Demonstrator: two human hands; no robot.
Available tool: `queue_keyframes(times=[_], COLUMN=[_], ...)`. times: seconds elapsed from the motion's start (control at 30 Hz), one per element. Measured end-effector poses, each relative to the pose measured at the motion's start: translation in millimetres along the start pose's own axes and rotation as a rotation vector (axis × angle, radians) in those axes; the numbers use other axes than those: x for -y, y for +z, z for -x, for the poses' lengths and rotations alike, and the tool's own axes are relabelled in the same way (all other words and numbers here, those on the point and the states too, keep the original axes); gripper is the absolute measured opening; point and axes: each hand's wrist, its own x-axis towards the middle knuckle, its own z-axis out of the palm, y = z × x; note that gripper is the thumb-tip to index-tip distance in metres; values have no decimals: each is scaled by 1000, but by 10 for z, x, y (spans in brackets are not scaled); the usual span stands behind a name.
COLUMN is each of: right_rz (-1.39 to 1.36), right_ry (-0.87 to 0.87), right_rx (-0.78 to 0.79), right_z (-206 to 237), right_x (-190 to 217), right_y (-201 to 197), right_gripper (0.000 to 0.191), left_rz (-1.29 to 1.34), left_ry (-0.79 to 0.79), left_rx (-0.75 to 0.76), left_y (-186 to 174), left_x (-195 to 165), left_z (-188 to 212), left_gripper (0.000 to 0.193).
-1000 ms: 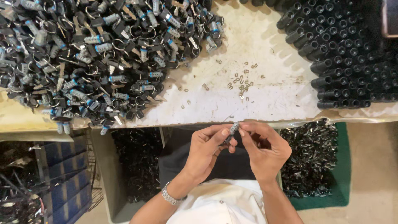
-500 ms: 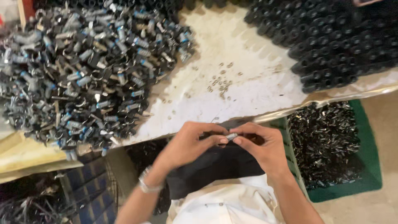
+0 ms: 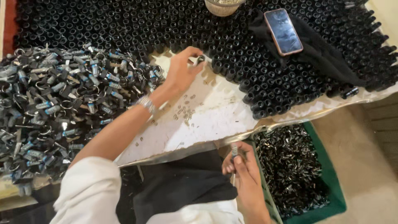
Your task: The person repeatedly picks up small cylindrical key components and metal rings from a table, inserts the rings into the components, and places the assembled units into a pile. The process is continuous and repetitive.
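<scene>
Your left hand (image 3: 181, 71) reaches out over the white table (image 3: 215, 116), its fingertips pinched on a small black cap (image 3: 200, 59) at the near edge of the field of upright black caps (image 3: 174, 29) that covers the far side of the table. A metal watch strap (image 3: 146, 103) circles that wrist. Your right hand (image 3: 242, 172) sits low, just below the table's front edge, gripping a small slim metal-tipped part (image 3: 234, 150) that stands up from between thumb and fingers. Just right of that hand is a green crate (image 3: 331, 182) full of dark shiny pieces. A big heap of black-and-blue ringed parts (image 3: 54, 99) lies on the left of the table, and a few tiny metal bits (image 3: 184, 114) are scattered on the bare white patch near your left forearm. Further back, a phone (image 3: 283, 31) lies face up on a black cloth (image 3: 327, 58) spread over the caps.
</scene>
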Motion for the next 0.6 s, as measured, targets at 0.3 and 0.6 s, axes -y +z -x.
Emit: queue_keyframes(times=[0.3,0.6], right_rz=[-275,1255], right_ry=[224,-593], right_rx=[219,804], right_z=[-235,-203], right_x=[-385,-382], right_y=[10,562], right_gripper=[20,24], left_rz=[333,104], left_ry=[-177,-270], left_rx=[240,237], left_y=[-421,-583], left_x=[-1197,-1089], left_z=[1938,2590], left_gripper=[49,50])
